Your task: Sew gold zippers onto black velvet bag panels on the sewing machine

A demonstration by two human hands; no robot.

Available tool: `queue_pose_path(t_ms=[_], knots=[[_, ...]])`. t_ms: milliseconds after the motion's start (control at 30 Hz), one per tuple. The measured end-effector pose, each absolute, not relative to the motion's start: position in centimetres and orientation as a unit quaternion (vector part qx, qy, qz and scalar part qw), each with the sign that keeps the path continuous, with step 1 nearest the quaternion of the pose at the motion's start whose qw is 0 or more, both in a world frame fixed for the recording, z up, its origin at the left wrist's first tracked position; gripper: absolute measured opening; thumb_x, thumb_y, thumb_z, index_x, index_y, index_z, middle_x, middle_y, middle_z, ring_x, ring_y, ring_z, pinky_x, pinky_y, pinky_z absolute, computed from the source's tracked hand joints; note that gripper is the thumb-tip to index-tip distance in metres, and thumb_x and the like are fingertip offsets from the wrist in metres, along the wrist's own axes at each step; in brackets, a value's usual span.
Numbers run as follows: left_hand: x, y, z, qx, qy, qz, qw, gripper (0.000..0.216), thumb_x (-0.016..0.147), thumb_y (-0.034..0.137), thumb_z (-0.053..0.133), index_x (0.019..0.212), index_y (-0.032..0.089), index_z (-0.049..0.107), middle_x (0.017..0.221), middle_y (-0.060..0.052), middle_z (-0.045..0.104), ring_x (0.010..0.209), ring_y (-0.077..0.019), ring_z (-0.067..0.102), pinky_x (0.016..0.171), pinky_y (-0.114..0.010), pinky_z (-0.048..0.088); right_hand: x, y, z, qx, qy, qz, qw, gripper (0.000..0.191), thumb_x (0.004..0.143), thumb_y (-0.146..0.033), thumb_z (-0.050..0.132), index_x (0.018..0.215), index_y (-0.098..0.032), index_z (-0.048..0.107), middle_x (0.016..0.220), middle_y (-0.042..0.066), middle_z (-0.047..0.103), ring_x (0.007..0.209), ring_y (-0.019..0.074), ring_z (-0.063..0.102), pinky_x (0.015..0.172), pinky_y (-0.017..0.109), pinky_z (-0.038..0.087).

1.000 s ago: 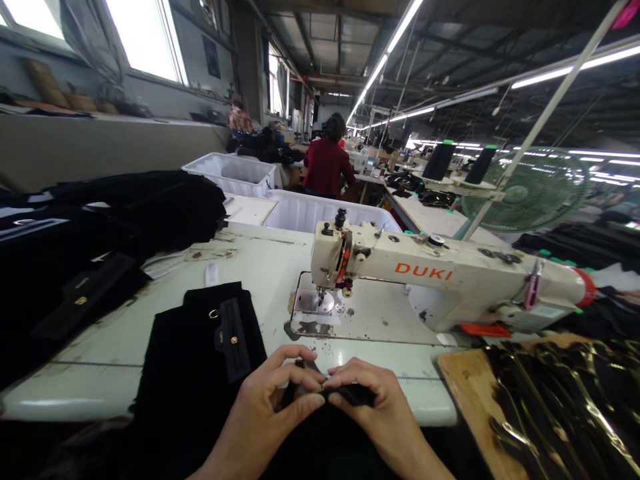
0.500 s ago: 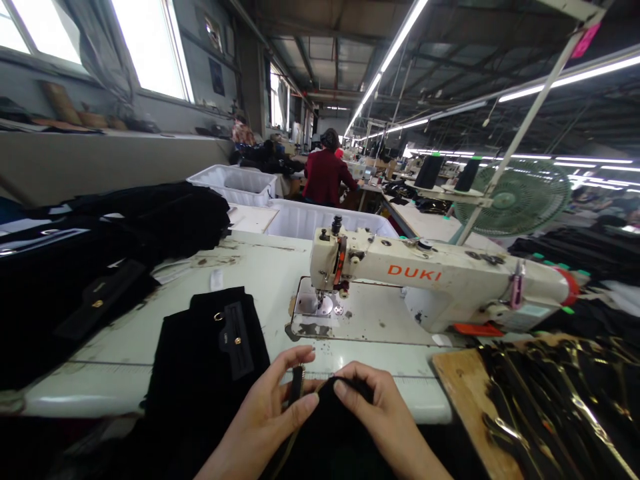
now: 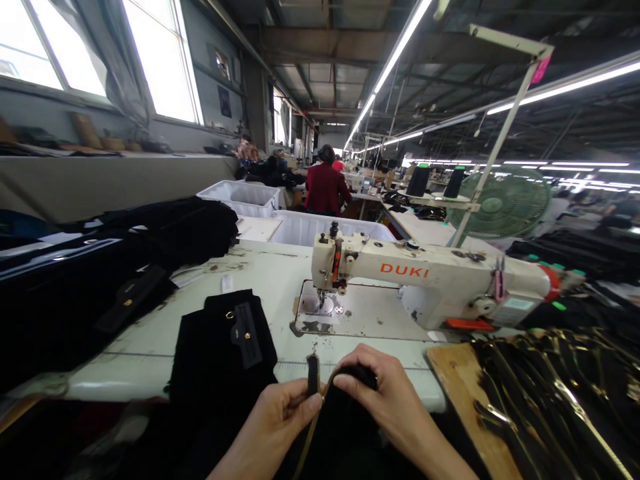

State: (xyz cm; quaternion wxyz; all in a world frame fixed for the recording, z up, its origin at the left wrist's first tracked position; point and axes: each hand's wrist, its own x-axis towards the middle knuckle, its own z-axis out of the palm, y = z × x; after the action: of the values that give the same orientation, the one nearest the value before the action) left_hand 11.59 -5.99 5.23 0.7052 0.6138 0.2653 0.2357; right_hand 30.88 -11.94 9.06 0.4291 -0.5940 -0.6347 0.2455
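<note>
My left hand (image 3: pixel 287 413) pinches a black zipper (image 3: pixel 313 377) with gold teeth between thumb and fingers, its short end sticking up above the fingertips. Close beside it, my right hand (image 3: pixel 377 383) is closed on the edge of a black fabric piece (image 3: pixel 345 433) that hangs down toward my lap. The gold tooth line runs from the left fingertips down along this fabric. Just beyond both hands stands a white sewing machine (image 3: pixel 400 267) marked DUKI. Left of my hands a black fabric panel (image 3: pixel 225 347) with a ring and a gold-studded tab lies over the table edge.
A big pile of black fabric pieces (image 3: pixel 125 247) covers the table's left side. On the right, a wooden board (image 3: pixel 457 373) bears many black zippers with gold teeth. Behind the machine are white plastic bins (image 3: pixel 330 227), and farther off sits a person in dark red (image 3: pixel 325 188).
My left fingers have closed lower on the zipper, whose end now stands upright. The right hand has turned the fabric edge up slightly. The view has shifted a little.
</note>
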Motion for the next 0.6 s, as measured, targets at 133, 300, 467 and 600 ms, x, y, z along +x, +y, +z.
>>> queue_pose_path(t_ms=[133, 300, 467, 600], knots=[[12.1, -5.5, 4.5, 0.625, 0.251, 0.243, 0.698, 0.040, 0.088, 0.052, 0.063, 0.095, 0.013, 0.069, 0.083, -0.003, 0.065, 0.078, -0.0201, 0.061, 0.069, -0.027, 0.048, 31.0, -11.5, 9.0, -0.609, -0.644, 0.211, 0.412, 0.015, 0.090, -0.032, 0.065, 0.080, -0.021, 0.069, 0.079, -0.001, 0.066, 0.074, 0.0159, 0.061, 0.069, 0.025, 0.043], [12.7, -4.4, 4.1, 0.656, 0.275, 0.235, 0.663, 0.034, 0.083, 0.045, 0.070, 0.091, 0.012, 0.067, 0.085, -0.004, 0.066, 0.086, -0.0235, 0.063, 0.077, -0.030, 0.050, 31.9, -9.9, 8.1, -0.634, -0.623, 0.216, 0.404, 0.014, 0.086, -0.030, 0.070, 0.077, -0.020, 0.066, 0.074, -0.003, 0.066, 0.071, 0.0149, 0.060, 0.067, 0.024, 0.041], [13.0, -3.7, 5.3, 0.669, 0.286, 0.227, 0.647, 0.027, 0.087, 0.041, 0.065, 0.094, 0.015, 0.069, 0.086, -0.003, 0.068, 0.086, -0.0243, 0.064, 0.081, -0.033, 0.052, 32.9, -8.9, 8.0, -0.620, -0.621, 0.254, 0.407, 0.018, 0.091, -0.034, 0.064, 0.079, -0.020, 0.066, 0.076, -0.003, 0.065, 0.074, 0.0147, 0.060, 0.069, 0.024, 0.041], [12.9, -2.9, 6.5, 0.684, 0.256, 0.231, 0.643, 0.020, 0.085, 0.029, 0.066, 0.102, 0.018, 0.069, 0.090, -0.003, 0.069, 0.091, -0.0249, 0.066, 0.086, -0.035, 0.053, 33.5, -8.4, 9.1, -0.600, -0.634, 0.265, 0.410, 0.021, 0.094, -0.036, 0.059, 0.083, -0.021, 0.067, 0.079, -0.002, 0.066, 0.077, 0.0156, 0.061, 0.072, 0.024, 0.042]])
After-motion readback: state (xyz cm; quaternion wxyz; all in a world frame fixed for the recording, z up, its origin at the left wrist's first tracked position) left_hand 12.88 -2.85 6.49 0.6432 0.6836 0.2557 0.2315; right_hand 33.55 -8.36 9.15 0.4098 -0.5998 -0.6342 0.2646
